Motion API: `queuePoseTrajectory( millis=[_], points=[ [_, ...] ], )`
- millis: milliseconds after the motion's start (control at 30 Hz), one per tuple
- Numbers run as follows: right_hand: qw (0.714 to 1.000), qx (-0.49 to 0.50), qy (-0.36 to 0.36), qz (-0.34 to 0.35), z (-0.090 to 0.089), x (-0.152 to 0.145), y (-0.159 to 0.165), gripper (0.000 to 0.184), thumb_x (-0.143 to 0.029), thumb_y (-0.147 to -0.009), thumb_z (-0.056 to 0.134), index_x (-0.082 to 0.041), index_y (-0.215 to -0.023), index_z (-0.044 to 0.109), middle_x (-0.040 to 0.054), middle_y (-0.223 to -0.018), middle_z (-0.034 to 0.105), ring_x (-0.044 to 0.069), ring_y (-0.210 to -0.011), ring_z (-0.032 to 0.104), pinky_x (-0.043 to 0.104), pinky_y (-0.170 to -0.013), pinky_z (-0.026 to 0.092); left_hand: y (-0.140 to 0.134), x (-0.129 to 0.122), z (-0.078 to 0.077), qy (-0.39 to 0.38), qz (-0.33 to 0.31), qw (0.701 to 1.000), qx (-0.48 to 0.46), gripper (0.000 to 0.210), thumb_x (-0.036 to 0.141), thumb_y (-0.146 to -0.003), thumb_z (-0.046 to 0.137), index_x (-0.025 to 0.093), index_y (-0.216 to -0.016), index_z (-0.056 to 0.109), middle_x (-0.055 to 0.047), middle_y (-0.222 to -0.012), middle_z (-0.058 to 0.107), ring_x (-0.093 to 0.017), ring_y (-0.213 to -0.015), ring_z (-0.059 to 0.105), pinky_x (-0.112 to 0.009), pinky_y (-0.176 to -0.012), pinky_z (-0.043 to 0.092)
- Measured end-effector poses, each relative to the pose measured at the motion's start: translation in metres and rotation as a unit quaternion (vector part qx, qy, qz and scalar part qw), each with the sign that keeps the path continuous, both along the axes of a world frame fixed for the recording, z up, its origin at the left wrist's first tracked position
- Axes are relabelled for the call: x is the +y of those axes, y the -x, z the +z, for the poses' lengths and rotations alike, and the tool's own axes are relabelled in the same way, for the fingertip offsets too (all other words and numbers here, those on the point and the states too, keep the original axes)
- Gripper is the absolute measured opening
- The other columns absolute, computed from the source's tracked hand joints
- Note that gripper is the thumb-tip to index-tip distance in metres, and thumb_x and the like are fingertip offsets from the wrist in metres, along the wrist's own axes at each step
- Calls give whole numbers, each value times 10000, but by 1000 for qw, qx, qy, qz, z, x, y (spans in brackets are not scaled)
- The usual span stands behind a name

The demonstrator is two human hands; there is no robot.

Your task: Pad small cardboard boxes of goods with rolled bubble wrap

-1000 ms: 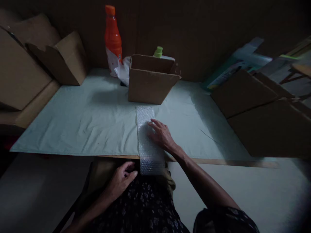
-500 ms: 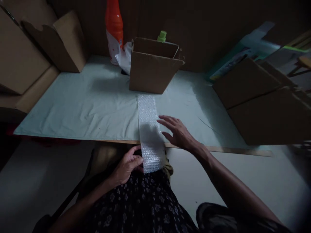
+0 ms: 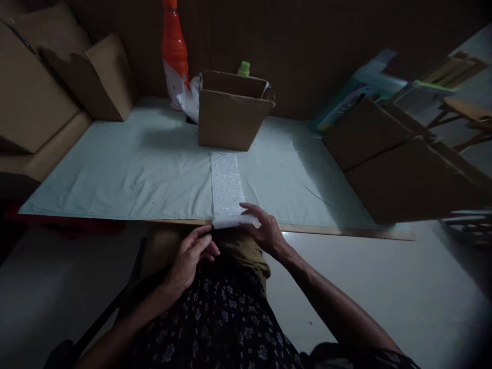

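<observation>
A strip of bubble wrap (image 3: pixel 226 182) lies on the pale green cloth, running from the cardboard box to the table's front edge. Its near end is folded or curled up into a whitish roll (image 3: pixel 233 221) along that edge. My right hand (image 3: pixel 265 230) pinches the right end of this roll, thumb below and index finger stretched over the top. Just left of and below the roll is my left hand (image 3: pixel 194 256), fingers apart, holding nothing; its fingertips come close to the roll's left end.
A small open cardboard box (image 3: pixel 228 120) stands behind the strip. Near it are an orange bottle (image 3: pixel 175 48), a crumpled plastic bag (image 3: pixel 189 102) and a green cap (image 3: pixel 243 68). Larger cartons (image 3: pixel 415 174) flank the right side, with a teal bottle (image 3: pixel 353 92); more cardboard (image 3: pixel 34 87) is at left.
The strip's near end, which hung over the edge toward my lap, is now turned up at the edge. My right hand has come down onto it; my left hand has let go.
</observation>
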State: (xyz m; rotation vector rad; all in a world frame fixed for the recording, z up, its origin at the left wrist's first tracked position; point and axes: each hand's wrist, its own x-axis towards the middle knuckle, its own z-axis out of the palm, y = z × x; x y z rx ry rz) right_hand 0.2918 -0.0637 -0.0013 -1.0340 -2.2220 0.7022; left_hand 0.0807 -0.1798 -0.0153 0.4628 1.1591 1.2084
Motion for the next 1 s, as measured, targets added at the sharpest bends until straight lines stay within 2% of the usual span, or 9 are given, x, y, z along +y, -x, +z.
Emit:
queuePoseTrajectory(
  millis=[67,133,267,333,467,633,767,933,1000],
  points=[
    [998,14,48,-43,-2,12,6,467,-281,-905,642,-221,-1366,594,62,-1018,757,211,-853,702,363,-789,574,4,-2,0,-53,34,991,121,500,494,-879,687,148,-1231,609,-11,-735,704,-154,-718,683,-249,-653,549],
    [996,6,60,-66,-7,21,9,547,-302,-878,677,-207,-1404,562,41,-930,742,209,-812,689,355,-773,563,8,-1,0,-124,60,954,267,353,394,-938,639,174,-1214,640,-18,-824,718,-148,-780,685,-271,-744,567],
    [995,-33,23,-87,-15,29,13,647,-293,-835,717,-181,-1445,531,70,-970,727,249,-912,687,410,-865,533,9,16,4,-314,65,799,508,221,171,-939,609,202,-1145,684,-57,-1057,728,-182,-1018,682,-353,-968,561],
    [995,-47,4,-92,-17,28,14,643,-287,-846,698,-167,-1452,522,84,-973,726,268,-940,679,437,-884,520,7,28,6,-366,33,738,566,249,115,-925,610,195,-1152,677,-87,-1161,709,-209,-1131,656,-388,-1030,549],
    [992,-60,-21,-106,-20,22,13,597,-287,-897,631,-190,-1471,501,88,-992,720,276,-953,655,453,-894,506,0,42,6,-392,-18,681,618,284,100,-905,641,178,-1178,649,-141,-1298,657,-264,-1265,604,-448,-1075,544],
    [989,-83,-67,-105,-31,24,8,612,-292,-906,637,-199,-1489,475,92,-988,714,296,-943,644,471,-882,481,-5,48,1,-378,-63,664,642,309,114,-904,646,182,-1205,647,-148,-1340,652,-289,-1316,570,-469,-1101,531],
    [982,-98,-121,-104,-28,24,-1,646,-339,-935,640,-241,-1530,407,155,-1342,644,342,-1172,603,494,-940,458,-5,51,-5,-350,-79,671,649,304,119,-921,622,198,-1213,655,-118,-1255,696,-281,-1270,593,-469,-1083,539],
    [985,-109,-137,-2,-11,16,-15,616,-507,-917,694,-284,-1456,496,139,-1485,566,344,-1310,550,508,-1012,439,-5,57,-9,-350,-58,672,650,235,96,-926,601,199,-1116,693,-101,-1133,718,-262,-1185,636,-436,-1035,555],
    [983,-121,-136,36,-9,16,-15,450,-468,-933,692,-273,-1330,606,122,-1417,634,327,-1285,575,497,-1005,444,-5,58,-8,-354,-51,678,642,204,96,-930,594,200,-1064,706,-98,-1109,728,-257,-1164,646,-427,-1028,551]
  ],
)
